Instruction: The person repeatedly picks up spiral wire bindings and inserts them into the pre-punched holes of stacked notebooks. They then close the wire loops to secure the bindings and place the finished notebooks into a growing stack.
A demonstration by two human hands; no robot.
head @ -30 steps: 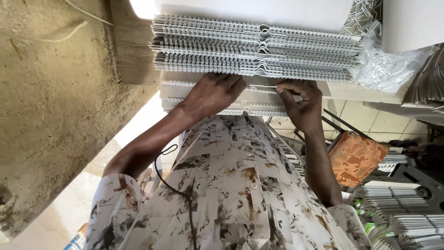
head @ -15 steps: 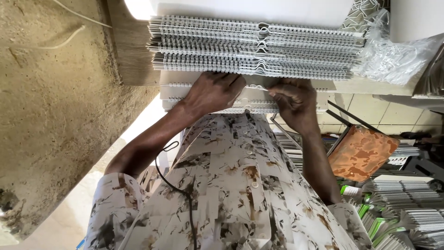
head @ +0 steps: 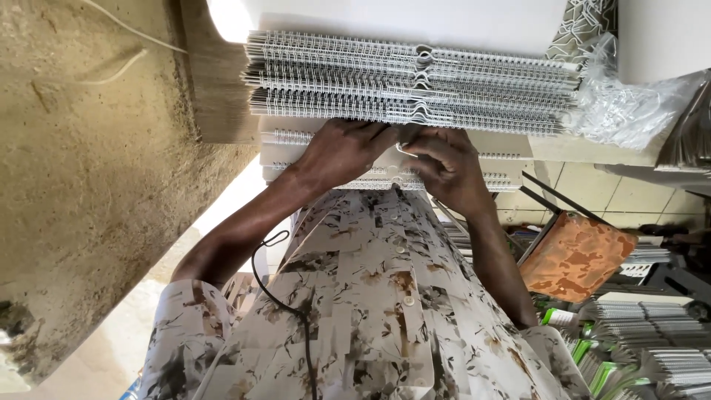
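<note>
Head view, upside-down feel: our left hand [head: 344, 152] lay palm-down w/ fingers spread flat on the lower stack of spiral-bound pads [head: 296, 155], pressing, not clenched on anything. Our right hand [head: 444, 167] sat just beside it, touching at the fingertips, curled round a thin white wire loop [head: 404, 148] — pinched betw. thumb & fingers, tho how firmly we couldn't tell. That loop sat at the near edge of the lower stack, right under the big pile.

Above both hands, a taller pile of wire-bound books [head: 407, 81] stretched left to right, coils facing us, stacked many deep on a pale surface [head: 415, 22]. At its right end, a crumpled clear plastic bag [head: 629, 107]. Left side: rough tan wall [head: 81, 178] w/ a thin cable running across.

Lower right, an orange-brown mottled cover [head: 574, 259] leaned tilted, well apart from the hands; past it, more bound pads [head: 652, 326] lay in heaps. Our patterned shirt [head: 363, 311] filled the middle, w/ a black cord [head: 278, 289] hanging over it.
</note>
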